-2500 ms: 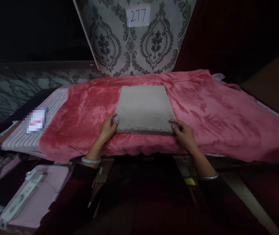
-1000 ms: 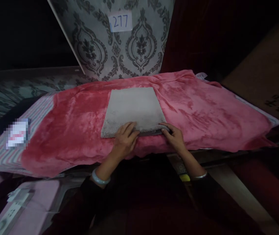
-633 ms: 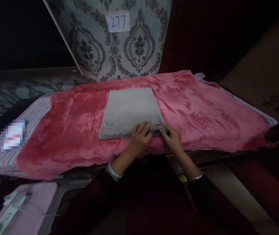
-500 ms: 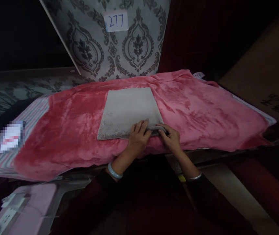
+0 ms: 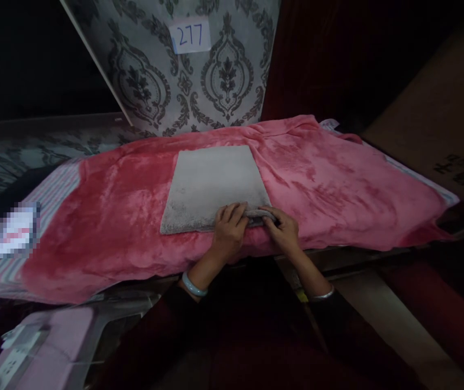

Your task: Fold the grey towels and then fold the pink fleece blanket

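A grey plush towel point(image 5: 216, 176) lies in a flat square on a pink blanket point(image 5: 337, 179). Its near right edge is lifted into a small thick fold between my two hands. My left hand point(image 5: 230, 225) curls its fingers over the near edge, gripping the cloth from the left side of the fold. At the near right corner my right hand point(image 5: 284, 227) pinches the fold between thumb and fingers. The undersides of both hands' fingers are partly hidden by the cloth and knuckles.
A striped cloth point(image 5: 59, 187) shows under the blanket's left end, with a blurred white label point(image 5: 16, 230) on it. A cardboard box point(image 5: 439, 119) stands at the right. Behind is a patterned wall with a "277" paper point(image 5: 191, 35). A pink stool-like surface point(image 5: 63, 341) holds a power strip point(image 5: 16, 357).
My left fingers have drawn slightly closer to the near edge, and the fold between my hands stands out a little more. The right hand has hardly moved.
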A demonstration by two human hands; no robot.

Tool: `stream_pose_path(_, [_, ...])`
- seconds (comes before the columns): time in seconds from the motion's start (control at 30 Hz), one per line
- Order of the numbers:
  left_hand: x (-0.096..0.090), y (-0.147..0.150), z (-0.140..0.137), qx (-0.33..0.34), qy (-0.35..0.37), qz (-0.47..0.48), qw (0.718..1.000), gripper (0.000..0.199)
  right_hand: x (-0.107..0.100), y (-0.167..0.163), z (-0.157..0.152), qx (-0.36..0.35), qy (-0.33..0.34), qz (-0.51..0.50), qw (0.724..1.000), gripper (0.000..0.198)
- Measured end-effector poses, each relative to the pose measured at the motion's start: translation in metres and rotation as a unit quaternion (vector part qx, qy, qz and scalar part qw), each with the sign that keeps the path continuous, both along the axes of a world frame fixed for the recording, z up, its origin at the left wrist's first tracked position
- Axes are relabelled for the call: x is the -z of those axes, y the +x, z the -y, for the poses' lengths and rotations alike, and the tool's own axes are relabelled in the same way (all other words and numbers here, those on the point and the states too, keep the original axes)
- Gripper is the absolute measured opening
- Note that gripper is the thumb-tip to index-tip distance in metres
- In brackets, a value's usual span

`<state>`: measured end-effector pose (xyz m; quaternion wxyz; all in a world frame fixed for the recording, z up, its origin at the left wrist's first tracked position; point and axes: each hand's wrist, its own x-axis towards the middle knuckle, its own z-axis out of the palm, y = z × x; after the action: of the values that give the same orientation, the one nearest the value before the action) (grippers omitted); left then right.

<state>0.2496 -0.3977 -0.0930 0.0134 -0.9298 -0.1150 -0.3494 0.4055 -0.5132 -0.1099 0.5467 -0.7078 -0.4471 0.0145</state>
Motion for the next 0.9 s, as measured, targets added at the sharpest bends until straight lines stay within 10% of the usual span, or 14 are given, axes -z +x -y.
stream_pose_path(0.47, [-0.005,-0.030,-0.003,0.075,0.013,-0.017,0.997,0.033,0.001,0.006,0.022,0.022,-0.025,0.168,0.985,0.039])
stream_pose_path(0.67, [-0.032,-0.085,-0.044,-0.096,-0.052,-0.073,0.991,0.052,-0.025,-0.011,0.010,-0.058,-0.066,0.251,0.964,0.056])
stream_pose_path(0.9, [-0.015,-0.106,-0.059,-0.140,-0.073,-0.203,0.966,0.064,-0.003,-0.029,-0.003,-0.132,-0.185,0.364,0.903,0.060])
